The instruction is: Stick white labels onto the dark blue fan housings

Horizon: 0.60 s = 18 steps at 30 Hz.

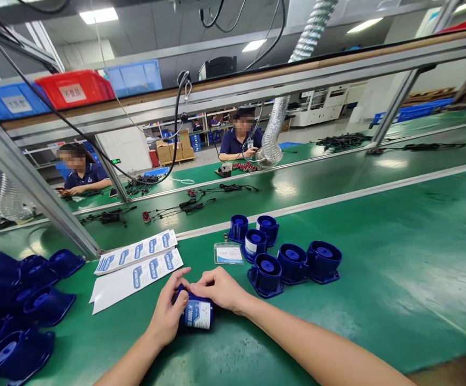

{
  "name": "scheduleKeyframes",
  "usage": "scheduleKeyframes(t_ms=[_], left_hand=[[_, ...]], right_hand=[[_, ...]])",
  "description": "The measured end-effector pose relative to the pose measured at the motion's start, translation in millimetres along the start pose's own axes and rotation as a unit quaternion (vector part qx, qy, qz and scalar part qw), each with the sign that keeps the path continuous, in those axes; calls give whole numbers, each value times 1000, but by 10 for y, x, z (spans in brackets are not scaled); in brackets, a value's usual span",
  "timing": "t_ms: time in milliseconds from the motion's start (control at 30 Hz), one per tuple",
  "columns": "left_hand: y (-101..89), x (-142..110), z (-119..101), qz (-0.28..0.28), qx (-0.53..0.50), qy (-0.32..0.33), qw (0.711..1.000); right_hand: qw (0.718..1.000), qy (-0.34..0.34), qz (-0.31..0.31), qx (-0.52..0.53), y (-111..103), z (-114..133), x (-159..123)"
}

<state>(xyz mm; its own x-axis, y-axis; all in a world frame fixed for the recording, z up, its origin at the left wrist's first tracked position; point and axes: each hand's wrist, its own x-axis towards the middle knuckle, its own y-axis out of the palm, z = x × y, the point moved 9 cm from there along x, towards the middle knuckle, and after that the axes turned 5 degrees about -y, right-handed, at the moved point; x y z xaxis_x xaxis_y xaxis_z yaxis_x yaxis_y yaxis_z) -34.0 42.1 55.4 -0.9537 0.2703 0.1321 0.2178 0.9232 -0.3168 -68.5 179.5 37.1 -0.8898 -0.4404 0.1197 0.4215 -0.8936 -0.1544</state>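
From here I see blue housings [265, 274] blocking right of the badge [228, 253]; left hand [167, 308], right hand [222, 289] and labelled housing [198, 314] fill its near side; far right, open green bench [397, 241]!

- Left grip [168, 310]: bare, with slender fingers
- Right grip [222, 289]: bare, slender-fingered too
- Left forearm [136, 356]: bare, smooth
- Right forearm [297, 333]: bare, smooth, narrowing towards the wrist

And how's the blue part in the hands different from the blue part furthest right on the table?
The left hand and right hand are on the held part; the far-right part stands on the table. The held part is tipped sideways; the far-right part is upright. The held part shows a label; the far-right part shows none from here. Both are dark blue.
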Motion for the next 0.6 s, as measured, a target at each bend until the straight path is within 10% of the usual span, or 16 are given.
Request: scheduleKeyframes(t_ms=[200,400,600], left_hand=[[-35,43,36,-10,-10,-17,1000],[-17,16,35,-19,-2,-39,999],[8,12,22,-18,10,-27,999]], right_hand=[[987,-115,31,-108,17,439,-161],[883,-212,46,-416,398,575,-343],[949,-149,6,-277,289,549,-204]])
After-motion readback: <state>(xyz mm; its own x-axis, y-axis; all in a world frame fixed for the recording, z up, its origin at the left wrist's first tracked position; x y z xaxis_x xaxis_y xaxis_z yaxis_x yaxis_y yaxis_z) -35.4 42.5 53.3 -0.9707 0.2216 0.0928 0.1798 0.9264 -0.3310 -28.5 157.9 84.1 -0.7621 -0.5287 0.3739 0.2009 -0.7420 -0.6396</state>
